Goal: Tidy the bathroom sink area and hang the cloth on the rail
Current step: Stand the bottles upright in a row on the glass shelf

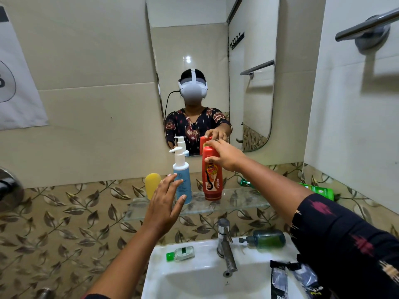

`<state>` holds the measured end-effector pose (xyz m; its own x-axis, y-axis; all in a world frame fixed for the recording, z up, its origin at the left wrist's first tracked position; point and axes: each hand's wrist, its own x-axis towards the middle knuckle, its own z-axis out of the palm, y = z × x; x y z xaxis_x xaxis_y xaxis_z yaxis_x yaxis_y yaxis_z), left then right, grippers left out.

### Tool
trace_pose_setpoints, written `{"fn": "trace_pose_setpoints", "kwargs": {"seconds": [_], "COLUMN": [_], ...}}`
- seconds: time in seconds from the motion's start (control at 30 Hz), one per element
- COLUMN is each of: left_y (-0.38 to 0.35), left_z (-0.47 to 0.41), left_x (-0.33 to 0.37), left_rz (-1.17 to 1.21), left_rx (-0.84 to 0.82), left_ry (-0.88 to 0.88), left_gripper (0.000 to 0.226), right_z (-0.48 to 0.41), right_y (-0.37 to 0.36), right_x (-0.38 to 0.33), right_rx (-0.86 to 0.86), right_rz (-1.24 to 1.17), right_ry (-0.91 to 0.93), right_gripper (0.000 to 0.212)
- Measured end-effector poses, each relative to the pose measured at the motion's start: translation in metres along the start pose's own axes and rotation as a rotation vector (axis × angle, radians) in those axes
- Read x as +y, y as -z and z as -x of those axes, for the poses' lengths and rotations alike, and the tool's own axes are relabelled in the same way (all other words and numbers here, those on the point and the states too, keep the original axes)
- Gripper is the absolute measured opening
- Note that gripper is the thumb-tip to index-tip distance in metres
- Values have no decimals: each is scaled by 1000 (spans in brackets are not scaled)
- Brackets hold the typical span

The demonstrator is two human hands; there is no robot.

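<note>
A red shampoo bottle stands upright on the glass shelf under the mirror, and my right hand grips its upper part. To its left stands a blue pump bottle with a white pump head. My left hand is open with fingers spread, just in front of the blue bottle, its fingertips at the bottle's side. A yellow sponge-like thing stands on the shelf's left end. The towel rail is on the right wall at the top. No cloth is visible.
On the white sink rim lie a small clear bottle with a green cap, a green soap dispenser on its side and black sachets. The tap stands mid-rim. A green bottle lies at the shelf's right.
</note>
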<state>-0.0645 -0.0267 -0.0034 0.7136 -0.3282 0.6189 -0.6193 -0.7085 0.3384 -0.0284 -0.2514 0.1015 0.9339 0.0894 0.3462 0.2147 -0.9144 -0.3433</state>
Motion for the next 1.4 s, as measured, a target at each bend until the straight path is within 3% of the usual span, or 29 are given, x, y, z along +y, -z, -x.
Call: {"fn": "trace_pose_setpoints", "kwargs": {"seconds": [0.67, 0.87, 1.0, 1.1, 1.27, 1.4], "left_y": [-7, -13, -19, -22, -32, -43], "left_z": [3, 2, 3, 3, 2, 4], "left_x": [1, 2, 7, 10, 18, 27], "left_rz": [0, 5, 16, 26, 38, 42], "left_rx": [-21, -28, -29, -34, -51, -67], "left_ry": [-2, -5, -8, -9, -25, -49], "left_gripper": [49, 54, 59, 57, 52, 52], "right_z": [1, 5, 18, 30, 57, 82], "right_y": [0, 13, 27, 34, 32, 27], "right_x": [12, 26, 46, 72, 122, 154], "right_rx": [26, 19, 30, 31, -115, -221], "right_rz": [-24, -146, -212, -203, -111, 4], "right_ry": [-13, -9, -9, -111, -372, -516], "right_gripper": [66, 77, 69, 68, 71, 90]}}
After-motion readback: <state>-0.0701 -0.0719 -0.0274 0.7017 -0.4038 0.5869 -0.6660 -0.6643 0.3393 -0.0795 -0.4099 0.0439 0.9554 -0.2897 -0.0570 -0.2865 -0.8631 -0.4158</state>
